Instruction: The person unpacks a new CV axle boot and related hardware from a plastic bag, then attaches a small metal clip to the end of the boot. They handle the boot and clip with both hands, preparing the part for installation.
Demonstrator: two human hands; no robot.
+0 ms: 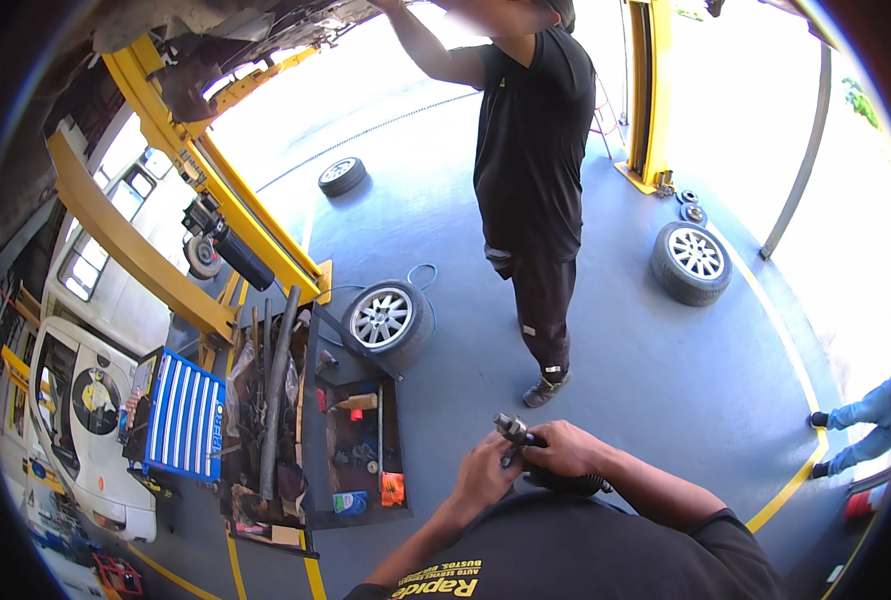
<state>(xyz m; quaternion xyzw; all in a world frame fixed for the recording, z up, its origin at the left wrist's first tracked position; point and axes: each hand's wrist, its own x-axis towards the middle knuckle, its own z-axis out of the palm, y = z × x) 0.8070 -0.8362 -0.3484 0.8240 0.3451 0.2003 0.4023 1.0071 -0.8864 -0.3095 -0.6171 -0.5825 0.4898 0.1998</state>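
Close to my chest, both hands are closed around a silvery metal part [513, 429] with a stubby, stepped end that points up and away from me. My left hand [484, 476] grips it from the left, its fingers curled round the lower portion. From the right, my right hand [564, 449] wraps its fingers over the same part, where a small dark piece shows between the hands. Below my right hand is a dark ribbed thing [578, 483]; whether it belongs to the metal part I cannot tell. My palms hide most of what I hold.
A co-worker [536, 140] stands ahead, arms raised under a lifted vehicle. A tool tray [406, 470] and a blue drawer cabinet [184, 415] stand left. Wheels [384, 318] lie on the floor beside a yellow lift post [256, 210]. Another person's legs [866, 420] show at right.
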